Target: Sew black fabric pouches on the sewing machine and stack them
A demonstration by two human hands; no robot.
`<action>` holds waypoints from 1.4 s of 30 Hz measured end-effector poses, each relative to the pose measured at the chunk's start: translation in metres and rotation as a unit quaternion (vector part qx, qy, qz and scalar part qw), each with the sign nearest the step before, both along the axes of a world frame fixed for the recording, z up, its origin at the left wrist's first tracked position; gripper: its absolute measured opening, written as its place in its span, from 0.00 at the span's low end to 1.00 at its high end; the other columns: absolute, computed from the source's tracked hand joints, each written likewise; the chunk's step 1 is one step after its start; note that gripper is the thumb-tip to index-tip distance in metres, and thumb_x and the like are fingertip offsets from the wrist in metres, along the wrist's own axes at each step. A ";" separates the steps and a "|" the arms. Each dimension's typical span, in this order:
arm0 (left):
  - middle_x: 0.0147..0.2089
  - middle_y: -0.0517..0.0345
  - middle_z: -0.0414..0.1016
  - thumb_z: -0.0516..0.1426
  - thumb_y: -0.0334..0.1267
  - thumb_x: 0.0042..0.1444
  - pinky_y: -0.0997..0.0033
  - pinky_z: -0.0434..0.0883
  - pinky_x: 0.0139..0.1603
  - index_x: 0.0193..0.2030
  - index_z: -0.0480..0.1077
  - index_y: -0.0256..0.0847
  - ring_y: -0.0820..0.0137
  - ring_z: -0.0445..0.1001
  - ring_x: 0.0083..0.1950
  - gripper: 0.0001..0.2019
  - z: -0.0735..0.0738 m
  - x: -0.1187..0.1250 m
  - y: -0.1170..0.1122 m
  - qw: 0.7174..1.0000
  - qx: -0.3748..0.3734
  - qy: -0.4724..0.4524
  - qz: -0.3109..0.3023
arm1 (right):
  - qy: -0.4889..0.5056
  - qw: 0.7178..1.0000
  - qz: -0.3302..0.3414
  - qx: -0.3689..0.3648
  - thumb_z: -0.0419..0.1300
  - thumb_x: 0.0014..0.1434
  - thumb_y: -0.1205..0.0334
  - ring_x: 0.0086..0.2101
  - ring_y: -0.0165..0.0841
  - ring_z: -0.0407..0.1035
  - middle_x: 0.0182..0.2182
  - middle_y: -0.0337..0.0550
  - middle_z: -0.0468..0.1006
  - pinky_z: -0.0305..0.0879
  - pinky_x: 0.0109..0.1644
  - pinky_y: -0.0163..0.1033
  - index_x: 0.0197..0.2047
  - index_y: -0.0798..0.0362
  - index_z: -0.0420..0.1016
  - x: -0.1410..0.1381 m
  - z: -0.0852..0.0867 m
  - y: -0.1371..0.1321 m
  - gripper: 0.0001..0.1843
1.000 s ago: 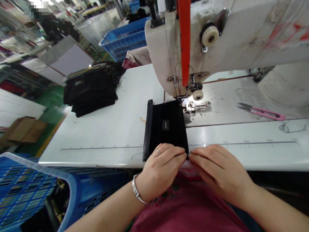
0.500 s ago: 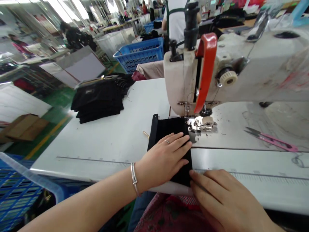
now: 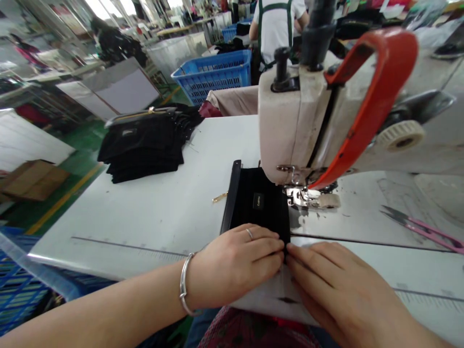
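Apparently my left hand [image 3: 235, 263] and right hand [image 3: 342, 285] align this black pouch [image 3: 246, 210] at presser foot [image 3: 297, 197], pinch unclear; straight feeding seems needed.

Pink-handled snips [image 3: 411, 224] lie at the right of the desk [image 3: 170, 208], and a printed scale [image 3: 126, 245] runs along its near side. Past the far edge, pale cloth [image 3: 237, 100] sits before a blue basket [image 3: 217, 79]; close by is a person in white [image 3: 274, 31], back turned. Leftward, a cardboard box [image 3: 36, 181] stands on green floor [image 3: 87, 142] beside a yellow line [image 3: 64, 199]. Another blue basket's rim [image 3: 39, 267] shows lower left.
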State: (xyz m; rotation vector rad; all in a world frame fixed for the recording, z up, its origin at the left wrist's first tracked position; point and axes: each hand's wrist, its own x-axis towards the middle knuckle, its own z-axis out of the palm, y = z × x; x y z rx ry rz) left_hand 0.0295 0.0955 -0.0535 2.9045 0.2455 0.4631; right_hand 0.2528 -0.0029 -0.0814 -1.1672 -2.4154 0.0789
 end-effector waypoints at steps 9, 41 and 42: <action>0.51 0.51 0.81 0.51 0.29 0.69 0.66 0.77 0.60 0.49 0.74 0.34 0.67 0.77 0.56 0.10 -0.013 0.001 0.027 0.998 0.017 -0.060 -0.021 | -0.020 1.000 0.011 -0.016 0.56 0.65 0.67 0.46 0.42 0.71 0.50 0.51 0.78 0.72 0.48 0.51 0.53 0.58 0.74 0.008 0.006 0.031 0.14; 0.44 0.55 0.83 0.52 0.29 0.69 0.72 0.75 0.58 0.46 0.77 0.36 0.72 0.79 0.52 0.11 -0.023 0.028 0.096 0.994 0.097 -0.044 0.017 | -0.055 0.993 -0.079 0.063 0.52 0.68 0.64 0.39 0.43 0.76 0.44 0.54 0.81 0.72 0.36 0.46 0.49 0.59 0.77 0.016 0.000 0.075 0.15; 0.44 0.55 0.83 0.52 0.30 0.69 0.71 0.75 0.58 0.45 0.77 0.37 0.71 0.79 0.52 0.11 -0.023 0.028 0.096 0.994 0.097 -0.040 0.022 | -0.054 0.994 -0.078 0.062 0.52 0.68 0.64 0.39 0.43 0.76 0.43 0.54 0.81 0.72 0.36 0.45 0.49 0.59 0.77 0.016 0.000 0.075 0.15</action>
